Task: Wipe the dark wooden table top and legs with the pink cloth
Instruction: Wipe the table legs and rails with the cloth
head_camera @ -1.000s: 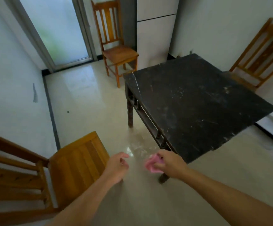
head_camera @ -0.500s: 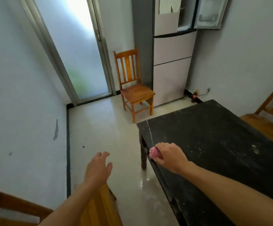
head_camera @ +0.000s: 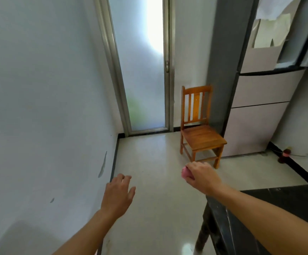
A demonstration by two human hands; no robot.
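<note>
**Grip of the right hand (head_camera: 202,176) clenched on the crumpled pink cloth (head_camera: 186,173)**

Both hang just past the far-left corner of the dark wooden bench (head_camera: 287,197). Its top lies back and to the right of the cloth, its turned leg (head_camera: 202,234) below. Left hand (head_camera: 119,194), fingers spread and released, floats farther left of the bench; the right is nearer.

Pink cloth (head_camera: 185,173): mostly buried in the right hand (head_camera: 202,176); only a small wad shows past the fingers.
Dark wooden table (head_camera: 296,197): far-left corner and one leg (head_camera: 203,230) in view; the rest is cut by the right and bottom edges, partly under the forearm (head_camera: 259,214).
Fridge (head_camera: 259,116): top and right side cut off; papers (head_camera: 271,30) on it blurred.
Reddish object (head_camera: 285,153), floor, far right: too blurred to identify.
</note>
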